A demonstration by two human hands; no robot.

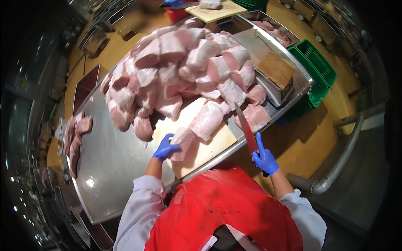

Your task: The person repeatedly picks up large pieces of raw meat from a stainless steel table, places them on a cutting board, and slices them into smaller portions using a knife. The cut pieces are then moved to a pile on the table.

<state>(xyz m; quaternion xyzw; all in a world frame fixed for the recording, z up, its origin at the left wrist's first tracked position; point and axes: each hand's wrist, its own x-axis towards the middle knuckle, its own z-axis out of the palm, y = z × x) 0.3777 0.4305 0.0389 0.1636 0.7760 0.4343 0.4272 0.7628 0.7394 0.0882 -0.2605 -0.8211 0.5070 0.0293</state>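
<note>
Gripping a small pale meat piece (pixel 183 142) on the cutting board (pixel 209 148), the left hand (pixel 166 147) has its blue-gloved fingers clamped on the chunk's near-left side. The chunk's long axis runs away from the person, toward the big meat pile (pixel 180 71). The right hand (pixel 264 159) sits well apart off the table edge, fingers wrapped tight around a knife (pixel 246 127), blade pointing up at the pile. Green crate (pixel 320 69) on the floor looks empty.

A pale pink slab of raw meat (pixel 182 143) lies flat on the cream cutting board (pixel 201 152). A long-bladed knife (pixel 247 133) points up toward the meat pile.
</note>
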